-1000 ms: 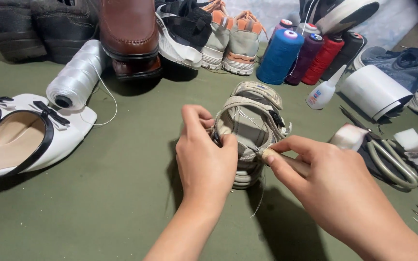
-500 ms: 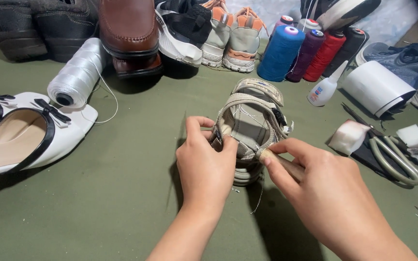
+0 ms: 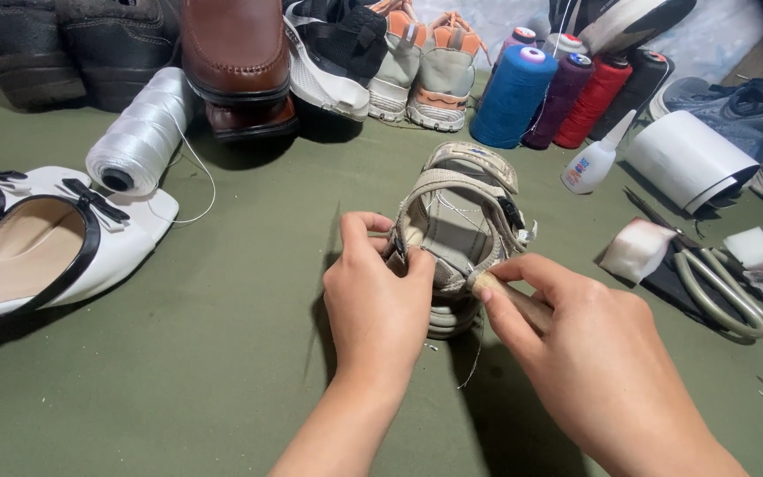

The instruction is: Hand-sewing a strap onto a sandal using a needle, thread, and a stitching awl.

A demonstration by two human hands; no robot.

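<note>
Both hands were bare: no gloves, rings, watch or bands. The left hand (image 3: 380,305) showed its back, knuckles and a bare wrist, with the forearm uncovered down to the lower frame edge. The right hand (image 3: 598,367) likewise showed its back and a bare wrist; no sleeve or cuff was in view on either arm. Fingernails were short and unpainted where visible. Nothing else of the person appeared.

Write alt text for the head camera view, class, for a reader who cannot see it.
Two bare hands work on a beige strapped sandal on a green table: the left hand steadies its side, the right hand presses a wooden-handled tool to its edge. Shoes, thread spools, a glue bottle and scissors lie around.
</note>
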